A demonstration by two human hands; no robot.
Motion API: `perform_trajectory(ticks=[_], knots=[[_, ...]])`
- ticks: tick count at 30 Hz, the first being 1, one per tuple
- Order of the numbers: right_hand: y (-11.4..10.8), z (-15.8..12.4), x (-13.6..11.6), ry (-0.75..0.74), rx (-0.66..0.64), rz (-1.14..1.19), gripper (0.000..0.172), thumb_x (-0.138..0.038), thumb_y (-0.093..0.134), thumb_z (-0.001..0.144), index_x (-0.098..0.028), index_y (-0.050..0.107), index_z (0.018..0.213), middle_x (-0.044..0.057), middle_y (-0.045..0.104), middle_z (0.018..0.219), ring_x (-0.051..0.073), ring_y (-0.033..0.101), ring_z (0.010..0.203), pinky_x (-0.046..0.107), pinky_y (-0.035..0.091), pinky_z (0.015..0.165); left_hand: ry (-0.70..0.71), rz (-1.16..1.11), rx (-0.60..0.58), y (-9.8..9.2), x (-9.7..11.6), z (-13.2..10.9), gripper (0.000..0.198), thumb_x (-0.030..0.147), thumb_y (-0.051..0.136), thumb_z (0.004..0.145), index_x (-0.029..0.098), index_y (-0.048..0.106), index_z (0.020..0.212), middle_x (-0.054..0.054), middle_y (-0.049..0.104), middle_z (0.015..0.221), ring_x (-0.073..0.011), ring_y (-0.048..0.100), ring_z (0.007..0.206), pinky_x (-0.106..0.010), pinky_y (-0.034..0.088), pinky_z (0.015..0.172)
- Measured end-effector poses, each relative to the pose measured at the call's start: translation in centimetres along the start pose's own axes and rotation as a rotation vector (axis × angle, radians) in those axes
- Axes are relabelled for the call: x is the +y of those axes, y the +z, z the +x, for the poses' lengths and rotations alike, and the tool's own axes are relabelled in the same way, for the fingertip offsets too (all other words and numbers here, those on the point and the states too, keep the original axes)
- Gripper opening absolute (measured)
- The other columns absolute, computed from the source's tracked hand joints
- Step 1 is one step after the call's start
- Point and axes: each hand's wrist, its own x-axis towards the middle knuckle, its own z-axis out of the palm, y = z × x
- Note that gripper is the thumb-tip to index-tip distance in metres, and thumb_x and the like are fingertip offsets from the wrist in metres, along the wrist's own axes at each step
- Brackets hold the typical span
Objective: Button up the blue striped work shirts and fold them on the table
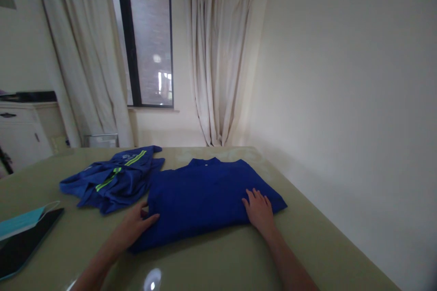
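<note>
The left hand (134, 225) curls over the near-left edge of a folded blue shirt (201, 195), thumb lying on the cloth; whether it pinches the fabric cannot be told. The right hand (259, 211) lies flat, fingers spread, on the shirt's right end. The shirt rests on an olive-green table (324, 245) straight ahead, long axis running left to right, collar on the far side, both hands touching it. A crumpled blue garment (112, 182) with neon stripes sits just beside its left end.
</note>
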Motion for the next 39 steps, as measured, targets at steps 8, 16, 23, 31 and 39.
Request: perform_trajectory(ticks=[8,16,23,31,39], knots=[[-3.9,-3.4,-3.9,-0.215,0.046,0.360,0.045,-0.052,0.044,0.102,-0.023,0.068,0.126,0.014,0.069,0.119,0.030,0.064,0.111,0.044,0.047,0.099,0.068,-0.300,-0.845,3.2,4.6,-4.0,0.056,0.063,0.071,0.077,0.020,0.067,0.114,-0.009,0.077,0.102,-0.0241,0.074,0.078,-0.031,0.055,0.066],[-3.4,-6.2,-6.7,-0.587,-0.446,0.282,0.091,-0.081,0.056,0.083,-0.033,0.035,0.158,0.013,0.023,0.167,0.039,0.019,0.153,0.062,0.011,0.122,0.002,0.551,0.468,-0.4,-0.9,1.1,0.055,0.042,0.041,0.092,0.016,0.058,0.137,-0.017,0.056,0.144,-0.0401,0.050,0.130,-0.056,0.044,0.102],[-6.1,2.2,0.8,-0.552,-0.472,0.189,0.071,-0.071,0.046,0.095,-0.024,0.054,0.148,0.012,0.037,0.162,0.033,0.027,0.152,0.052,0.019,0.124,-0.092,0.811,0.486,-1.1,-2.0,0.8,0.067,0.049,0.038,0.097,0.011,0.043,0.151,-0.019,0.059,0.137,-0.0408,0.053,0.123,-0.050,0.047,0.096],[-3.3,-5.1,-3.3,-0.429,-0.409,0.109,0.072,-0.066,0.049,0.095,-0.027,0.042,0.156,0.016,0.035,0.162,0.039,0.030,0.150,0.062,0.024,0.119,0.092,0.782,0.352,-1.5,-1.4,1.7,0.040,0.020,0.031,0.098,0.015,0.069,0.106,-0.015,0.068,0.108,-0.0306,0.067,0.096,-0.041,0.048,0.087],[-2.8,1.4,0.5,-0.165,0.027,0.098,0.030,-0.009,0.052,0.081,-0.018,0.079,0.092,0.018,0.076,0.099,0.033,0.072,0.099,0.046,0.052,0.087,0.425,-0.101,-0.433,5.8,6.6,-4.3,0.037,0.052,0.060,0.092,0.019,0.074,0.097,-0.006,0.071,0.087,-0.0188,0.065,0.074,-0.026,0.049,0.065]])
